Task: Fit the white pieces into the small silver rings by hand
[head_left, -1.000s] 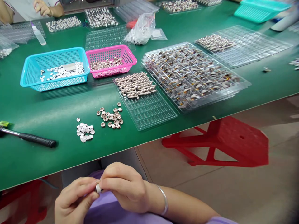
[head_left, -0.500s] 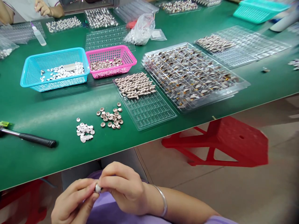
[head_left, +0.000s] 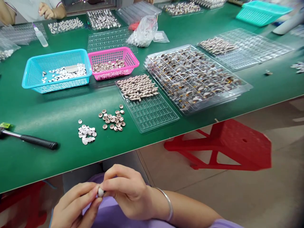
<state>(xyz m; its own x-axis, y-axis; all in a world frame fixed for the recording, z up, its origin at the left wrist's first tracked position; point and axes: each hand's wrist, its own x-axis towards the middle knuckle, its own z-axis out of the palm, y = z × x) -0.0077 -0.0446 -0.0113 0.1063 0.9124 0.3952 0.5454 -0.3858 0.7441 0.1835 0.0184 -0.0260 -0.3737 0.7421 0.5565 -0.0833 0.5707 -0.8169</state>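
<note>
Both left hand [head_left: 76,202] and right hand [head_left: 127,191] pinch one white piece [head_left: 100,192] at seven o'clock, off the worktop [head_left: 68,155]; it's tiny, so a loose pinch could drop it to the floor [head_left: 201,183].

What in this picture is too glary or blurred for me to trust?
Head view: a pale sheen on the green table near the blue basket; head view: glints along the stacked clear trays; head view: smearing toward the right edge, softening the white pieces there; head view: the small white piece between the fingers shows, but its fine detail is too small to tell.
</note>
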